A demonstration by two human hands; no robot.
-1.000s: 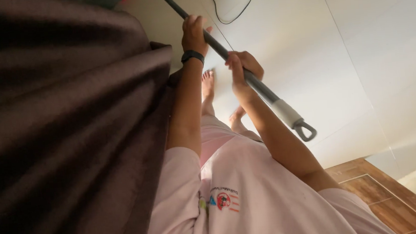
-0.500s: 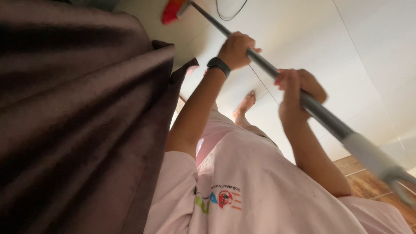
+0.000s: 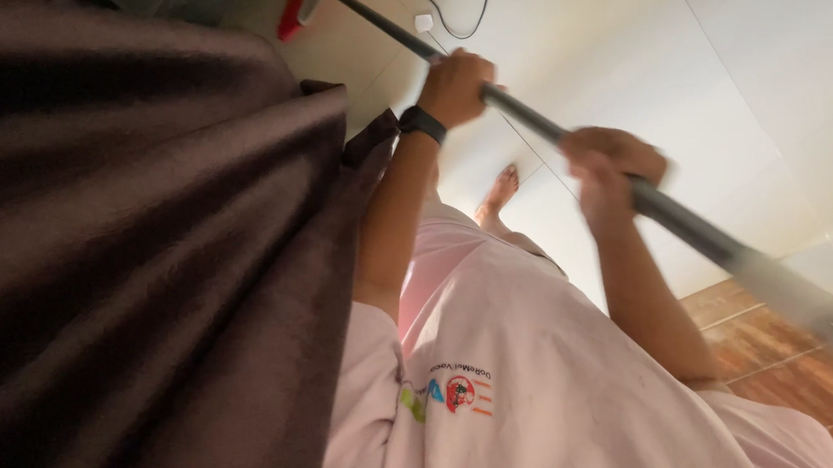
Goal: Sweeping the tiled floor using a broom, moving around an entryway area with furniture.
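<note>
Pale tiled floor (image 3: 622,55) meets wooden boards (image 3: 798,351) at near right, a dark curtain (image 3: 120,290) hanging left. Both hands, left hand (image 3: 454,85) and right hand (image 3: 612,167), are closed tight round a grey mop handle (image 3: 527,119).

Warm indoor light falls across the pale tiled floor (image 3: 722,57), brightest toward the upper right, while the dark brown curtain (image 3: 120,290) fills the left in deep shadow with only faint sheen along its folds. Motion blur smears the lower end of the mop handle (image 3: 697,229) into a grey streak over the wooden flooring (image 3: 798,341), and the right hand (image 3: 606,162) is softened too. The left hand (image 3: 454,85) is sharper. Wide-angle distortion bends the tile lines near the edges.
</note>
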